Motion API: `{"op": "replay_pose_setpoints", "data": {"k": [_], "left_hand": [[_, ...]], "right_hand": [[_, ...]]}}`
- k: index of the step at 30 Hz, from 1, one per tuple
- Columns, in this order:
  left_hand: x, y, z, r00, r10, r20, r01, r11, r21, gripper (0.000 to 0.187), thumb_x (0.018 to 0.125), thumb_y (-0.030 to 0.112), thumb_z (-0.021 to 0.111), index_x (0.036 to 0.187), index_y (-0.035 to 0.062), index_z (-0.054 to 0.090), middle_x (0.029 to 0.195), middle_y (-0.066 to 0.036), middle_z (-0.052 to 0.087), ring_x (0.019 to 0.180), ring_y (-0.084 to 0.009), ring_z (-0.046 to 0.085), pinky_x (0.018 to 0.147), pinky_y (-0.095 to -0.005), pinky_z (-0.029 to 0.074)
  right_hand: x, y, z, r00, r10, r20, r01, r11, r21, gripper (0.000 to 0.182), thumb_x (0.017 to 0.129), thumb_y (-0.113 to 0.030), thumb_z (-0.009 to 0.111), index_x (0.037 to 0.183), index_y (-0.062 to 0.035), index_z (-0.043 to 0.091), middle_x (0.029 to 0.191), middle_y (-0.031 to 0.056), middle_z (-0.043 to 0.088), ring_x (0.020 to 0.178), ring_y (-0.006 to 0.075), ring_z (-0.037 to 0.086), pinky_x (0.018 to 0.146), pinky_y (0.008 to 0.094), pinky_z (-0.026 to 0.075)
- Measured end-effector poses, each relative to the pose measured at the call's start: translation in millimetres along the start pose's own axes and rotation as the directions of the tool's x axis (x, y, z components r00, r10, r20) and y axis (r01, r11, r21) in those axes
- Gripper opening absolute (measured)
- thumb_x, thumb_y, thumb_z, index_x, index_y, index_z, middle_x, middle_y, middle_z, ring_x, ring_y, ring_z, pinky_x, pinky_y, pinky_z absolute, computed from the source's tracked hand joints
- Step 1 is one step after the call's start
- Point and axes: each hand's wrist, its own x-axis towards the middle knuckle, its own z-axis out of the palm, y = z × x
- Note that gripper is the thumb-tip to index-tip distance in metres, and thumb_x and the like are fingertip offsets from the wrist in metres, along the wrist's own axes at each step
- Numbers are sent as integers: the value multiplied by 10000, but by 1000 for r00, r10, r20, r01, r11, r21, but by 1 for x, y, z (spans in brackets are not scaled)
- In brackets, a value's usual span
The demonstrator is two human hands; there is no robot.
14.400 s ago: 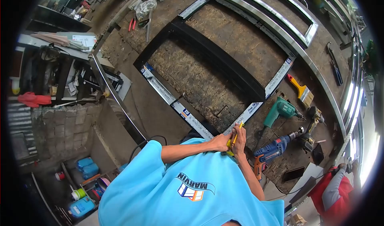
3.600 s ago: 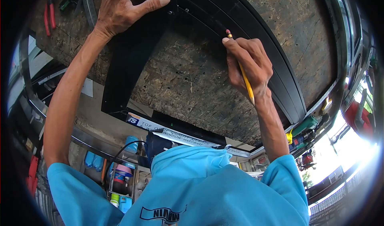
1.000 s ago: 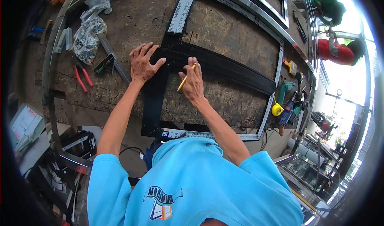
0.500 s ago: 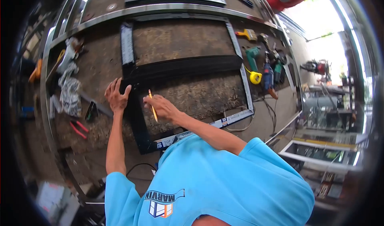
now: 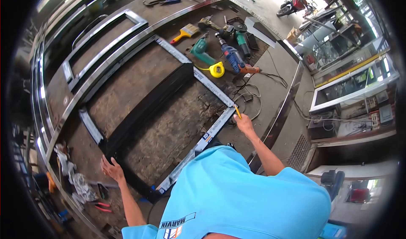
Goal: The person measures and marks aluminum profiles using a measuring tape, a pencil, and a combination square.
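A rectangular window frame lies on the worktable, its sides partly covered with printed white tape. A wide black bar crosses its middle, and its near-left side is bare black. My left hand rests with fingers apart at that black side, close to where the bar meets it. Over at the frame's near-right corner, my right hand grips a yellow pencil. The pencil's upper end stands beside the taped corner; its lower end is hidden in my fingers.
Beyond the frame lie a yellow tape measure, a green drill, a blue drill, a paintbrush and a green grinder. Cables trail near my right hand. Red-handled pliers lie at left. A smaller metal frame stands farther back.
My right hand has moved with the pencil from the black left side to the near-right corner. My left hand stays at the black side. The view has turned rightward.
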Motion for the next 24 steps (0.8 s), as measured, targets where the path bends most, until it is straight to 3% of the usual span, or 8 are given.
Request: {"op": "replay_pose_setpoints", "data": {"k": [3,5,9,13,18,21,22,24], "left_hand": [[6,69,-11,974,13,226,51,960,-275,312,938,228,580,1178,35,631,1169,-132,641,1116,-295,578,1009,-389,405],[9,172,-42,851,6,524,423,584,-693,206,926,138,596,1090,34,664,1086,-79,675,1012,-199,621,916,-326,464],[18,381,-167,680,442,585,542,236,-807,193,885,55,627,1068,19,674,1044,-82,687,979,-150,627,872,-296,484],[52,508,-245,672,740,27,283,-224,-933,155,882,68,610,970,-45,672,913,-167,699,864,-313,685,820,-419,522],[54,573,-277,803,481,-351,-52,-530,-846,211,872,108,634,1010,-34,708,921,-180,704,801,-282,685,725,-404,543],[70,544,-252,791,546,-276,-63,-377,-924,142,910,28,564,997,-43,651,884,-160,698,742,-290,693,729,-407,540],[59,530,-234,910,412,-45,23,-157,-987,170,918,42,570,1053,-33,639,894,-150,698,744,-255,683,725,-373,536],[47,528,-199,928,-125,352,369,158,-916,159,857,-17,599,993,-7,681,832,-120,677,716,-202,629,717,-318,508]], "right_hand": [[58,-15,17,997,-78,21,76,993,92,404,900,-368,591,862,34,572,721,233,603,727,406,607,680,457,465],[110,-37,20,991,-127,53,110,964,243,366,901,-344,588,917,22,598,788,252,628,786,438,613,707,466,469],[228,-82,28,961,-271,46,261,952,161,285,904,-290,574,981,-22,636,901,257,654,898,434,634,756,488,484],[323,-120,40,937,-344,65,336,936,106,269,894,-276,579,992,-35,648,914,236,667,904,429,638,786,500,493],[377,-145,57,876,-429,220,464,874,-142,317,873,-269,590,1011,15,620,994,266,636,974,451,601,838,511,484],[359,-169,45,842,-512,167,536,828,-165,549,845,-384,663,1175,36,535,1141,267,574,1128,444,504,925,480,446],[346,-178,41,838,-490,242,528,839,-132,821,801,-438,703,1394,-2,340,1137,275,569,1103,439,520,940,466,438],[328,-192,71,817,-524,241,570,798,-197,926,778,-442,725,1454,-55,223,1154,279,559,1076,446,532,934,472,442]]}}
